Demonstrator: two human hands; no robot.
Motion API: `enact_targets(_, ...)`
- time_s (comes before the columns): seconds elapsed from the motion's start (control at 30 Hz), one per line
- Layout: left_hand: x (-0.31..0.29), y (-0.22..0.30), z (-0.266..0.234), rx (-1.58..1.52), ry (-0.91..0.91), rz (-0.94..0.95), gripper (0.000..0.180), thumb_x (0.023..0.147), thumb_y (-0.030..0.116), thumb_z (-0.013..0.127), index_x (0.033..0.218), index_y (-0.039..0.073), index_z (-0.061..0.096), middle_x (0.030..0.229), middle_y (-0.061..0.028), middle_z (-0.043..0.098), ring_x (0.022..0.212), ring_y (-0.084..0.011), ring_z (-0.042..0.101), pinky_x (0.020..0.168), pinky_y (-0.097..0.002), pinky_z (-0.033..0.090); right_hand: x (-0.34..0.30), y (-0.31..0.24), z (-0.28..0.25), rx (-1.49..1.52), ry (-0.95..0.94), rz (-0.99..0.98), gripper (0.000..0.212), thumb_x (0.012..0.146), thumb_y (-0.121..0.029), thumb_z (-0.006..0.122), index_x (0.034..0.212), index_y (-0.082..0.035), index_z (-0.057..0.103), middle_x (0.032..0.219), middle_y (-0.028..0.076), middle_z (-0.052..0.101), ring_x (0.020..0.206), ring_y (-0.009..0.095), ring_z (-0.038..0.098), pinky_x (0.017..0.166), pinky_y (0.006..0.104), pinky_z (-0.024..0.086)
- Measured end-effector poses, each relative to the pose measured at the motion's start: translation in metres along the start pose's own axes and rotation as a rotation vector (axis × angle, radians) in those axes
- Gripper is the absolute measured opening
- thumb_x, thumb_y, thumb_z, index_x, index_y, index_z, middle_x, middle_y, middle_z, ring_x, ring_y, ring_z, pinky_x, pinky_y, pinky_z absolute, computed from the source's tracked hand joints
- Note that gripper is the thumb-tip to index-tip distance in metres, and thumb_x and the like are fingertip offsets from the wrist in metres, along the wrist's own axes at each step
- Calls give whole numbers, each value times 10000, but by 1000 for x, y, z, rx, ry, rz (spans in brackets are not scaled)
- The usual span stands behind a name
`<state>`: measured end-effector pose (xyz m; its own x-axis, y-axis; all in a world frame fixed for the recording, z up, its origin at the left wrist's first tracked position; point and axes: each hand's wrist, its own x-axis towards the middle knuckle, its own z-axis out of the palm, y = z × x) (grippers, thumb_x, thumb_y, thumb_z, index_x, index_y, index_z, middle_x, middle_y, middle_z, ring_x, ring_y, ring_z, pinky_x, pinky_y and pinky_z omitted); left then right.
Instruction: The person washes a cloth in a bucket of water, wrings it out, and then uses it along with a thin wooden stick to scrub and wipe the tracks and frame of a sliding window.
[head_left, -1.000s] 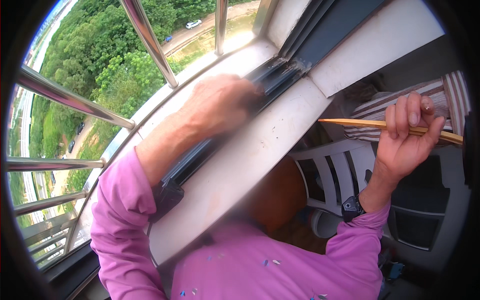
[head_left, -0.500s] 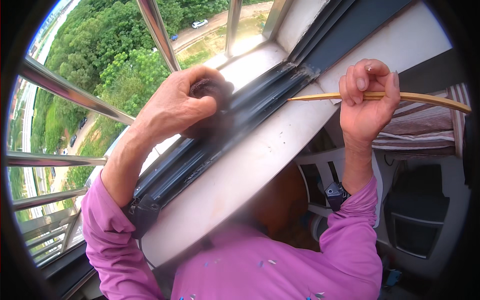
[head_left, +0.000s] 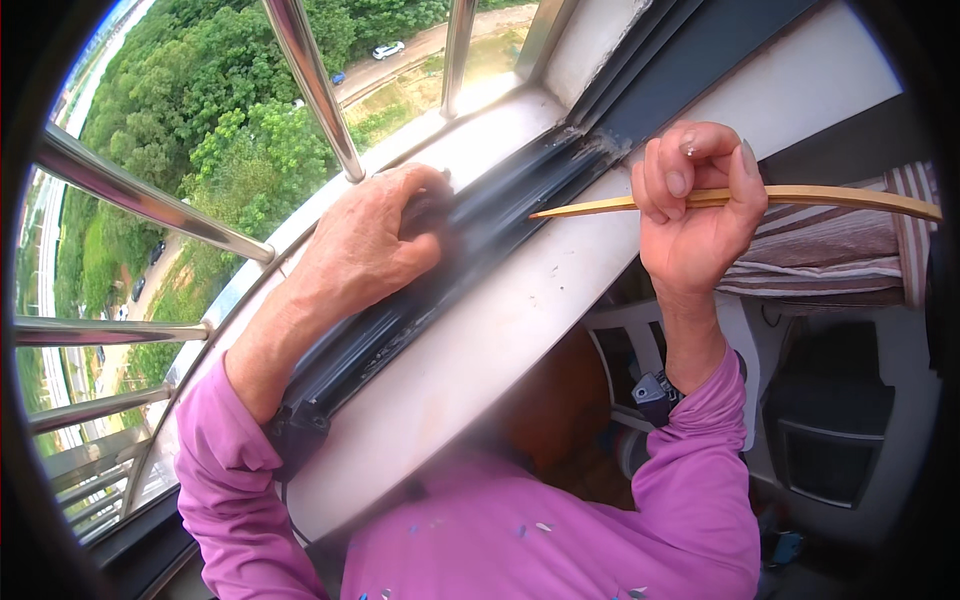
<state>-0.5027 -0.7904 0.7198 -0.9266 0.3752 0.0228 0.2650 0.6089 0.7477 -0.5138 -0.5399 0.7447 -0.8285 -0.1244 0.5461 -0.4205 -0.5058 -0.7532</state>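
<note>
While the right hand point(head_left: 700, 205) closes around a thin yellow stick point(head_left: 810, 193), whose tip points toward the window track point(head_left: 500, 220), the left hand point(head_left: 355, 240) grips a dark, blurred thing point(head_left: 428, 212) at this track. Pale debris point(head_left: 606, 146) remains at its far end; how much is finished, one cannot tell.

One left hand point(head_left: 352, 238), one right hand point(head_left: 700, 205); one dark blurred thing point(head_left: 428, 214) in the left; one yellow wooden stick point(head_left: 825, 194) in the right; two dark wrist devices point(head_left: 655, 396); two purple sleeves point(head_left: 225, 460); one white car point(head_left: 388, 48), far side
</note>
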Motion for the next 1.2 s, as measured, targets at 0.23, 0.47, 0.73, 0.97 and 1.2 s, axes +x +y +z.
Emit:
enact_targets(0.23,-10,-15,7,21,-29,42,387,647,62,529,1033,30,545,963,-152,583,930,-308,566,864,-356,443,-5,21,-6,7,93,63,331,949,-265,315,823,-47,530,608,6,382,453,73,252,408,228,214)
enact_targets(0.47,-13,-18,11,100,3,114,385,647,59,543,1032,32,548,966,-167,581,944,-332,557,864,-379,441,3,20,-10,-196,48,66,336,929,-279,322,789,-32,502,581,34,399,453,78,266,419,230,228)
enact_targets(0.73,-12,-21,13,122,2,131,378,643,58,549,1020,30,550,952,-171,579,927,-337,558,853,-381,445,5,15,-2,17,16,137,320,943,-260,332,802,-55,533,590,6,372,439,72,221,405,230,194)
enact_targets(0.97,-9,-11,8,36,-49,43,404,645,47,534,1049,39,550,958,-140,584,898,-252,573,825,-327,456,3,8,-20,-120,20,-52,315,938,-248,328,813,-46,534,602,9,375,443,78,234,413,235,204)
enact_targets(1.2,32,18,19,-214,-40,22,458,660,33,530,1117,49,533,982,-96,590,887,-166,554,816,-272,453,-17,-51,-34,-44,181,-212,325,943,-289,352,802,-51,523,607,22,391,448,84,251,417,233,212)
